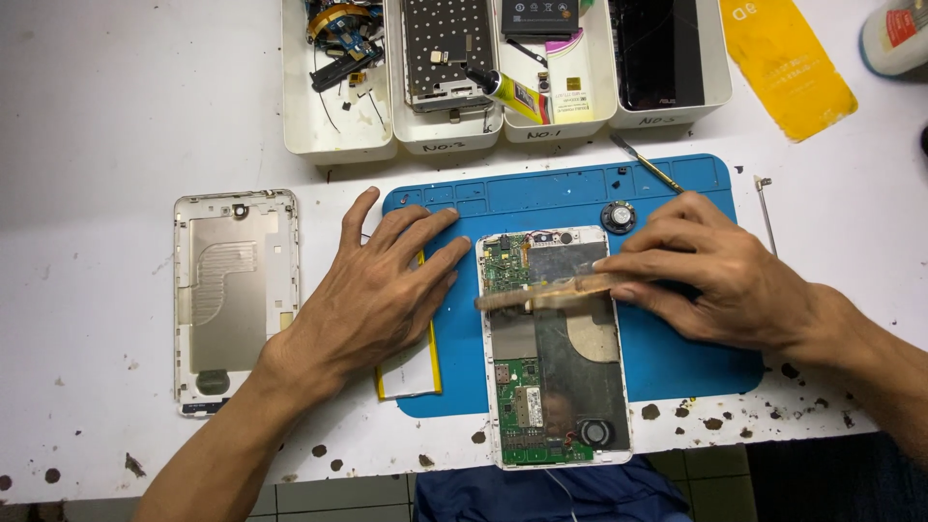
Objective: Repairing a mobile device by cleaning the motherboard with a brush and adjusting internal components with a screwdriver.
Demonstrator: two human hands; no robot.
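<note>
Hands at work on our opened white-framed tablet [556,387], lying on the blue silicone repair mat [677,367] at the near edge. Our right hand [720,275] pinches a flat tan strip [551,292], fingers clamped, laying it across the board. Our left hand [372,290] rests flat, fingers spread, on the yellow-edged battery pack [411,372] to the left. We judge the strip needs steady, level pressing next.

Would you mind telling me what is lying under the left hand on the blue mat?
Under the left hand lies a flat white pack with a yellow edge, resting on the blue mat. Only its lower end shows; the palm and fingers cover the rest.
</note>
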